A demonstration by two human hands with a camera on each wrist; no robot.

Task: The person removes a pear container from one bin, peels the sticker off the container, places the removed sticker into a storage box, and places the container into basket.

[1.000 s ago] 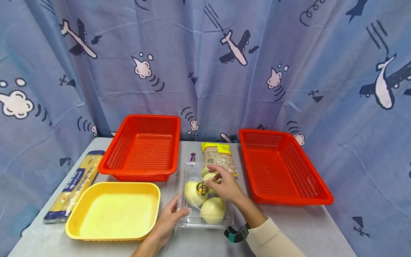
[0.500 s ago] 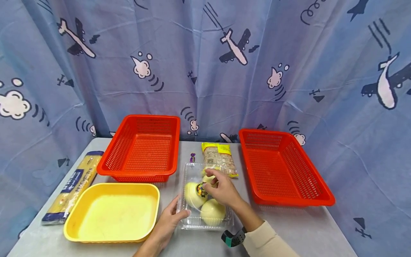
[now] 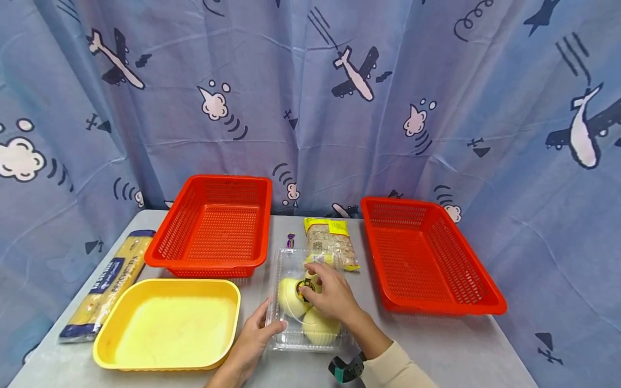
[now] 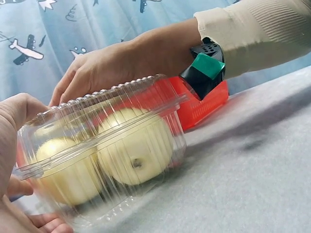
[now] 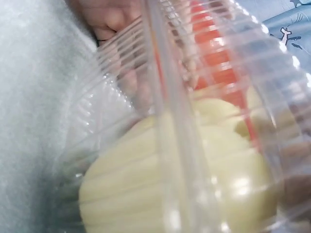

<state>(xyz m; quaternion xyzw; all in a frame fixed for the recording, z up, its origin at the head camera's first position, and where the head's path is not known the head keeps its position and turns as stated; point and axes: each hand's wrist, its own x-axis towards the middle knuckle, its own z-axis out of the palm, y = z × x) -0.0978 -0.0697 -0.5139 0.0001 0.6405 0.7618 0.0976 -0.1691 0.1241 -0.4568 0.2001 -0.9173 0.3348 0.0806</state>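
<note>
A clear plastic clamshell box (image 3: pixel 291 340) of several round, pale yellow fruits (image 4: pixel 141 150) sits at the front middle of the table, lid down. My left hand (image 3: pixel 254 337) grips its left side, thumb on the rim and fingers low along the wall. A round dark sticker (image 3: pixel 301 291) with coloured print lies on the lid. My right hand (image 3: pixel 332 293) is over the lid, fingers loosely bent and thumb on the sticker. In the left wrist view the box hides its fingertips. The right wrist view looks through the ribbed wall at a fruit (image 5: pixel 141 179).
Behind the box lie a yellow-topped bag (image 3: pixel 332 237) and a small purple wrapped candy (image 3: pixel 290 241). Red baskets (image 3: pixel 208 258) (image 3: pixel 441 307) stand on both sides. A yellow tray (image 3: pixel 167 364) and a long noodle packet (image 3: pixel 111 285) are at left; a curtain (image 3: pixel 310 108) hangs behind.
My right hand has moved slightly left and down across the lid, its thumb going from the sticker's right edge onto its middle. The left hand keeps its grip on the box.
</note>
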